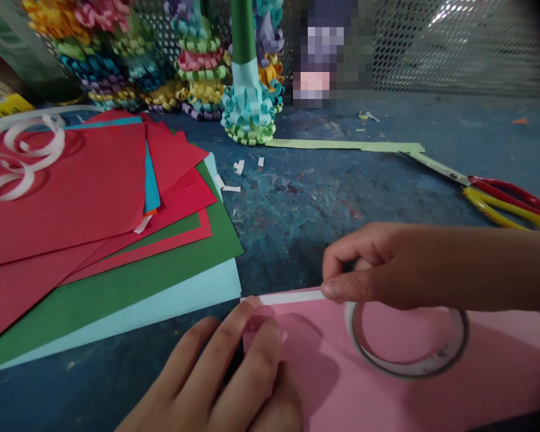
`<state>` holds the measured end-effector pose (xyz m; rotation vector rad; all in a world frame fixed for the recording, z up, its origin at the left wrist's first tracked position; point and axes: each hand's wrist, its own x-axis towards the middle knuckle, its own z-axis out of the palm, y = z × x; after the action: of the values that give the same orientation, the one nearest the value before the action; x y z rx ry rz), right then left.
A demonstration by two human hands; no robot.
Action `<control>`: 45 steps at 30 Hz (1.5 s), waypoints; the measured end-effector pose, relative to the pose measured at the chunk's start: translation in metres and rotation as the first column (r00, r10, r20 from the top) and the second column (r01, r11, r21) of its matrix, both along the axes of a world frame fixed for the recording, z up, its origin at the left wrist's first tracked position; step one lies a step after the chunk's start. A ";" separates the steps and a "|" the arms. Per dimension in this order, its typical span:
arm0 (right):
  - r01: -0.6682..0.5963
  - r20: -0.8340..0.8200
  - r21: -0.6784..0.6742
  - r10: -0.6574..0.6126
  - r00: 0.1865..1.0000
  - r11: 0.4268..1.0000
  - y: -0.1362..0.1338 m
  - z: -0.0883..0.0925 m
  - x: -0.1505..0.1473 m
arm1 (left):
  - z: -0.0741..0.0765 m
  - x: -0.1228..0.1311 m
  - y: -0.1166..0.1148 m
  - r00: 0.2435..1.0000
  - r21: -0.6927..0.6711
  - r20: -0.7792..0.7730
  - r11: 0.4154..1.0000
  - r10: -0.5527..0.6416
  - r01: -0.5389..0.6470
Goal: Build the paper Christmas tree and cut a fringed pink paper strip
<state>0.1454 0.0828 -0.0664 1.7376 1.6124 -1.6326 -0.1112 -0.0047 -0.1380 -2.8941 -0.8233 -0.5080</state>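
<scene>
- At far left we see white paper curls [13, 150] lying on a fanned stack of coloured sheets [72, 198]: red on top, then green and pale blue.
- Behind the stack stand curled-paper ornaments [247, 114] in many colours, against a mesh screen [454, 48].
- The left hand [225, 378] lies flat on the left corner of the pink sheet [387, 396]. Its grip is open and holds nothing. The fingers press the paper down, and the index fingertip sits at the left end of the tape strip [288, 297].
- That white strip runs along the sheet's top edge from the corner to the right hand [387, 267]. So far only this short left stretch of the edge is covered. The hand and forearm hide the edge further right, so we cannot tell whether any tape lies there.
- The right hand's grip is closed, pinching the strip between thumb and forefinger.
- The tape roll [407, 336] is just below that hand, over the pink sheet. It seems to rest on the paper, though the lower fingers may be steadying it. We cannot see them.
- The pink sheet lies at the near edge of the blue counter [297, 204], just right of the stack.
- Further back on the right, a long green paper strip [342, 144] lies on the counter. Its right end meets the blades of red-and-yellow scissors [499, 192], well apart from both hands.
</scene>
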 end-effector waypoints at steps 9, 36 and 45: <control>-0.218 0.232 0.235 0.163 0.959 0.947 -0.008 -0.008 0.000 | -0.001 0.003 -0.001 1.000 0.001 -0.002 1.000 0.003 -0.003; -0.375 0.256 0.243 0.314 0.914 0.895 -0.001 0.006 -0.004 | 0.003 0.007 0.003 0.999 -0.003 0.046 1.000 0.020 -0.020; -0.470 0.250 0.408 0.400 0.882 0.782 -0.004 0.018 0.001 | 0.036 0.019 0.010 0.999 -0.022 -0.009 0.999 -0.031 0.031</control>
<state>0.1467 0.0789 -0.0481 1.4557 2.2455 -0.9267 -0.0923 0.0050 -0.1023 -2.9317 -0.7887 -0.4907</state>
